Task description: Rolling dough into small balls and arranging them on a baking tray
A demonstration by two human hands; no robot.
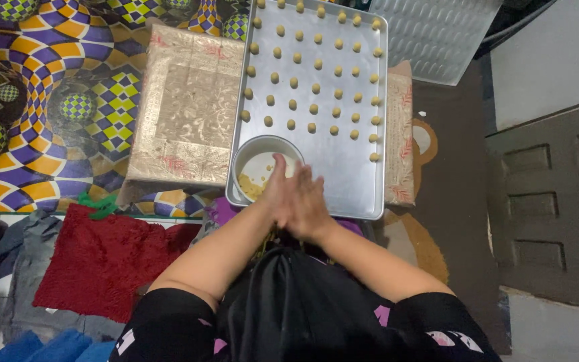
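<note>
My left hand (pixel 278 191) and my right hand (pixel 311 206) are pressed flat together, palm to palm, over the near edge of a silver baking tray (pixel 343 171). Whatever lies between the palms is hidden. Just left of my hands, on the tray's near left corner, stands a round white bowl (pixel 239 164) with a little yellow dough (pixel 250 188) in it. Several small yellow dough balls (pixel 313 88) sit in even rows across the far part of the tray.
The tray rests on a gold brocade cloth (pixel 189 107) over a bright patterned carpet (pixel 35 80). A red fuzzy mat (pixel 102 261) lies at the near left. A second ridged metal sheet (pixel 430 33) leans at the far right, beside a dark panelled surface (pixel 551 208).
</note>
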